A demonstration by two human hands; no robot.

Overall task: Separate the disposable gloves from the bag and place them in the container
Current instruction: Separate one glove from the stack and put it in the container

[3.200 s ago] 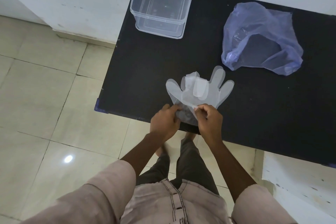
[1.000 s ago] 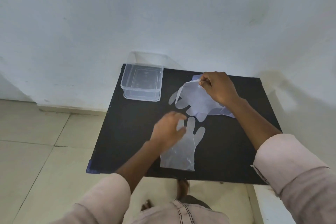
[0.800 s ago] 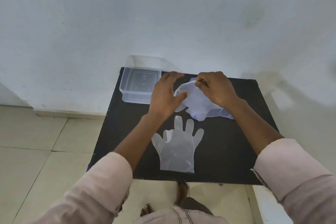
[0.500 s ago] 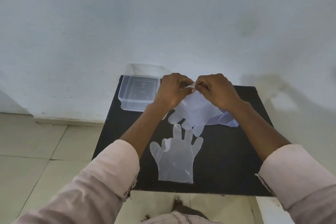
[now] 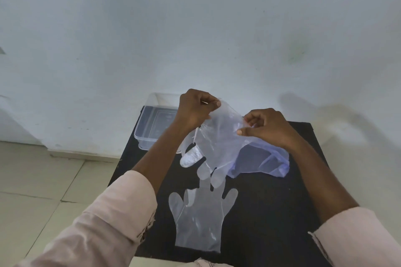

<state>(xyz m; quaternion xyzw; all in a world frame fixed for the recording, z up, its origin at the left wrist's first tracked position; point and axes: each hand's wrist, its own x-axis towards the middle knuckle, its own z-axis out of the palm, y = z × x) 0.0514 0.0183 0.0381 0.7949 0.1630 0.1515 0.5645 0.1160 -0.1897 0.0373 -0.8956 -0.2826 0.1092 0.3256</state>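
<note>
Nearest the camera, one clear glove (image 5: 198, 221) lies flat on the black surface (image 5: 271, 212), cuff toward the near edge, fingers pointing away. It looks already peeled off and parked there, free of both hands, probably waiting to go into the container.

Beyond it, both hands are raised above the surface and work a second glove (image 5: 217, 147). The left hand (image 5: 195, 110) is closed in a pinch on the cuff edge, thumb pressed against curled fingers. The right hand (image 5: 264, 128) is likewise closed, pinching the other side of the same cuff. The two hands are pulled apart, so the thin film is stretched between them; this looks like an attempt to split stuck layers, likely two gloves clinging together, though how many layers there are cannot be told. The glove fingers hang down, their tips just over the fingertips of the flat glove.

Behind the hanging glove and under the right wrist sits the bluish bag (image 5: 267, 160), crumpled and slack on the surface, mouth toward the camera. Whether more gloves remain inside cannot be told.

Farthest back, at the left rear corner against the wall (image 5: 195, 28), stands the clear container (image 5: 152, 128), open-topped, partly hidden by the left hand. No glove shows in the visible part of it, so placing seems not yet started. The film is light and clingy, so a firm pinch and slow pull seem sensible.
</note>
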